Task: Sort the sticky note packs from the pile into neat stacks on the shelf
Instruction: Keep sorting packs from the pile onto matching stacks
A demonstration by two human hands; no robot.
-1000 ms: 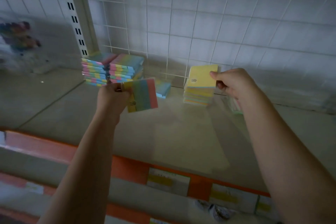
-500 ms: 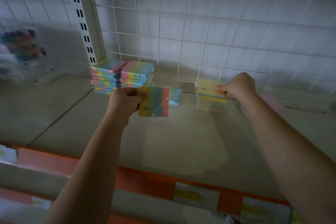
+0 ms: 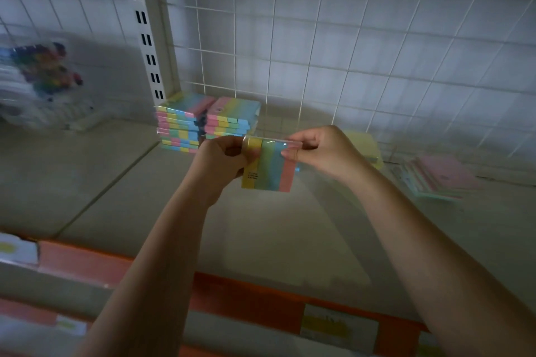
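A striped sticky note pack (image 3: 268, 168), yellow, green, blue and pink, hangs upright above the shelf (image 3: 261, 226). My left hand (image 3: 222, 158) grips its left edge and my right hand (image 3: 322, 151) pinches its top right corner. Behind my left hand two neat stacks of striped packs (image 3: 179, 127) (image 3: 230, 119) stand at the back of the shelf by the upright post. A yellow stack (image 3: 364, 148) shows partly behind my right hand. Loose pink and pale packs (image 3: 438, 178) lie in a pile at the right.
A white wire grid (image 3: 319, 52) backs the shelf. A slotted metal upright (image 3: 148, 46) stands at the left rear. Clear packs of coloured pens (image 3: 43, 78) sit further left. An orange price strip (image 3: 246, 295) with labels runs along the shelf's front edge.
My right hand let go of the yellow stack and came left to take the striped pack's corner. My left hand kept the pack and raised it a little toward the middle.
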